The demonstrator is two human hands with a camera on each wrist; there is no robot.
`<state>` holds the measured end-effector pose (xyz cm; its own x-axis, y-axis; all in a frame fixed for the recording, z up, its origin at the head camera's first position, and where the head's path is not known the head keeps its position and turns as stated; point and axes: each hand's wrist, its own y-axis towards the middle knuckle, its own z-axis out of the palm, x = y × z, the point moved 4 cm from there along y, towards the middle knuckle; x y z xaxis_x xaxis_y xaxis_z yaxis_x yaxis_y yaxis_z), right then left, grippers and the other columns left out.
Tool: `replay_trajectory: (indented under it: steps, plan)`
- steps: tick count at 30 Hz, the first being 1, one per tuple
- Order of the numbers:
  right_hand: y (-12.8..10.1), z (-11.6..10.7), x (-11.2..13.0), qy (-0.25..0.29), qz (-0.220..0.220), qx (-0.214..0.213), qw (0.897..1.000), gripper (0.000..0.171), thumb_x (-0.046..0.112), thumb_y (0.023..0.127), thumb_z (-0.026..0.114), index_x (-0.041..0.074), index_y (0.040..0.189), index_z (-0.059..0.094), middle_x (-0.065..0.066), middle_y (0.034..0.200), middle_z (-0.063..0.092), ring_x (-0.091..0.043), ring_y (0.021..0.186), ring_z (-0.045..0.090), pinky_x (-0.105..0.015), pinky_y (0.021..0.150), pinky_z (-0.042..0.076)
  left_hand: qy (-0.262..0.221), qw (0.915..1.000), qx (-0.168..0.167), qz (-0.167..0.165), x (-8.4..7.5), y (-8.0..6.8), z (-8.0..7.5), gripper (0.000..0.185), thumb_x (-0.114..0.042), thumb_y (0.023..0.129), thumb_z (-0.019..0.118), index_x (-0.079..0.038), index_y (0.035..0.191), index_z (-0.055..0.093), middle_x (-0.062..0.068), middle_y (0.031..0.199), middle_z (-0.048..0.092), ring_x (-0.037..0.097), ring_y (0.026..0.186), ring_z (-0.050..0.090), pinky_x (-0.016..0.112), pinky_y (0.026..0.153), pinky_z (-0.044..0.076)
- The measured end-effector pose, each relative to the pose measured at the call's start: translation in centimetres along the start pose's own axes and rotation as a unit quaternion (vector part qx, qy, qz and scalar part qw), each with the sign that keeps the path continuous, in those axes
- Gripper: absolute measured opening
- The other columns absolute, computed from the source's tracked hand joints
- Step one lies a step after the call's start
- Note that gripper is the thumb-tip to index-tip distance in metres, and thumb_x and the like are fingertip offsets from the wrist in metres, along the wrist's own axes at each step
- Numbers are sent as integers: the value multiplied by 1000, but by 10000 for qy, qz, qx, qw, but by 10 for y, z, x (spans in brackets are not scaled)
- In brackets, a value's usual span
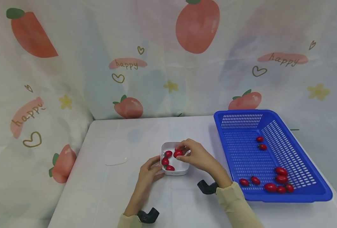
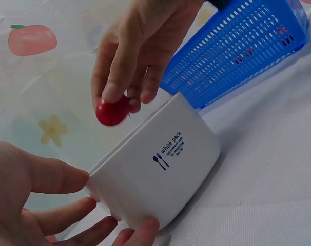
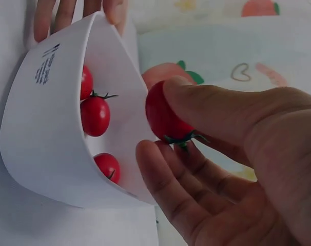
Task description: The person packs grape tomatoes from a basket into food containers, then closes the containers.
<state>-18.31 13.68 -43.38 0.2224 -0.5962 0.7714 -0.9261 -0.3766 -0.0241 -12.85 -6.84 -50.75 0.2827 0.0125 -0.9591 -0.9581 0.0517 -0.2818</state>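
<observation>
A white plastic box [image 1: 175, 173] holds several cherry tomatoes [image 1: 165, 161] along its left side. My right hand [image 1: 195, 155] pinches another cherry tomato [image 3: 166, 114] between thumb and fingers above the box opening; its green stem points down toward the palm in the right wrist view. My left hand [image 1: 149, 172] holds the box at its left side. Its thumb [image 2: 63, 177] is at the upper corner, and the other fingertips touch the wall lower down. Printed lettering marks the box's front wall in the left wrist view.
A blue perforated basket [image 1: 225, 152] stands to the right, with several cherry tomatoes [image 1: 270, 187] scattered in it. On the white table to the left lies a clear lid [image 1: 116, 164], hard to make out. A patterned cloth [image 1: 162, 69] hangs behind the table.
</observation>
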Motion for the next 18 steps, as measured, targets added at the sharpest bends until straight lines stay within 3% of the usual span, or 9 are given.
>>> replay_trajectory:
  steps: [11,18]
  plan:
    - [29,26,4,-1172,-203,829,9894,24,6,85,84,5,105,72,-5,101,65,-16,90,61,-34,84,62,-106,9998,117,90,3,2,-1,48,-16,104,59,-6,151,52,20,158,48,40,135,60,45,101,62]
    - [34,41,6,-1667,-110,972,9811,20,3,84,84,4,100,71,-6,96,64,-16,89,58,-36,83,60,-146,9995,190,190,3,2,-2,48,-15,105,58,-4,151,51,21,157,48,40,135,60,45,102,61]
